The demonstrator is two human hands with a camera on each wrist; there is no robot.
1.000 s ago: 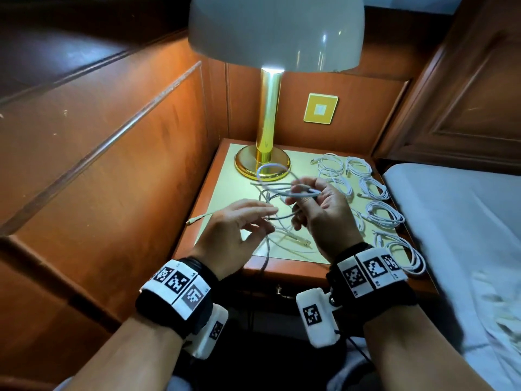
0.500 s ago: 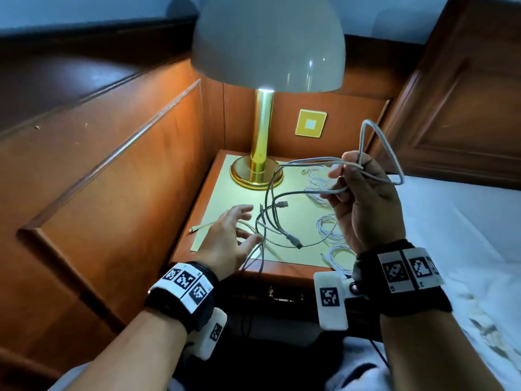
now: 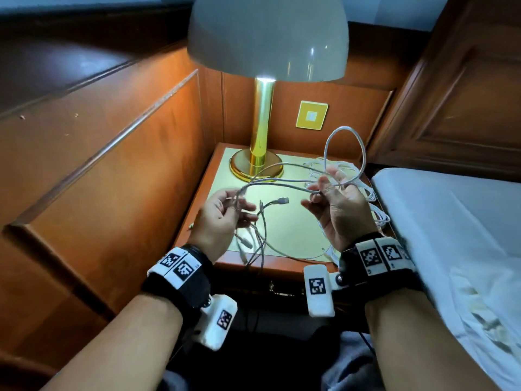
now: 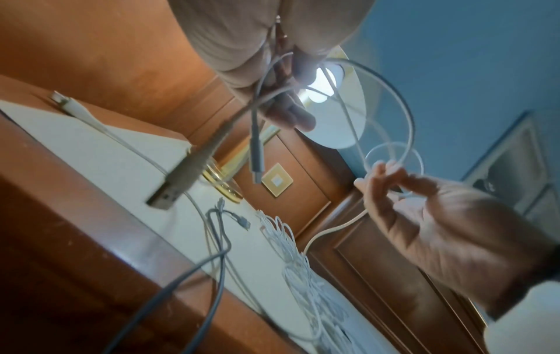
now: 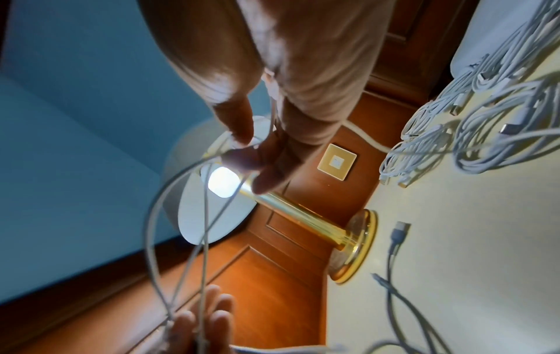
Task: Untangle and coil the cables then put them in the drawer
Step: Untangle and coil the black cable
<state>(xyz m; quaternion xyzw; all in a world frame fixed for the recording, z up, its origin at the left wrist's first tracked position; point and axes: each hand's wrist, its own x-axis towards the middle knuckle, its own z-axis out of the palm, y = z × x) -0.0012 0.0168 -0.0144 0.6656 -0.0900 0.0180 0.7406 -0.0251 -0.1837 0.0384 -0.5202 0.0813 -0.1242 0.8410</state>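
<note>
A light grey cable (image 3: 284, 182) is stretched in the air between both hands above the nightstand (image 3: 293, 221). My right hand (image 3: 324, 190) pinches it where one loop (image 3: 345, 131) stands up above the fingers. My left hand (image 3: 236, 210) grips the other strands, and a USB plug (image 3: 282, 200) dangles between the hands. In the left wrist view two plugs (image 4: 172, 189) hang from my left fingers (image 4: 288, 115). In the right wrist view the strands run from my right fingers (image 5: 266, 167) down to the left hand (image 5: 200, 323). The drawer front (image 3: 277, 289) sits shut below.
Several coiled white cables (image 3: 376, 213) lie along the nightstand's right side. A darker grey cable (image 3: 263, 249) trails over the front edge. A brass lamp (image 3: 260, 153) stands at the back, a bed (image 3: 451, 235) is on the right, and a wood panel (image 3: 112, 165) on the left.
My right hand came down and left with the looped cable. My left hand rose from the tabletop and took hold of the cable's other strands.
</note>
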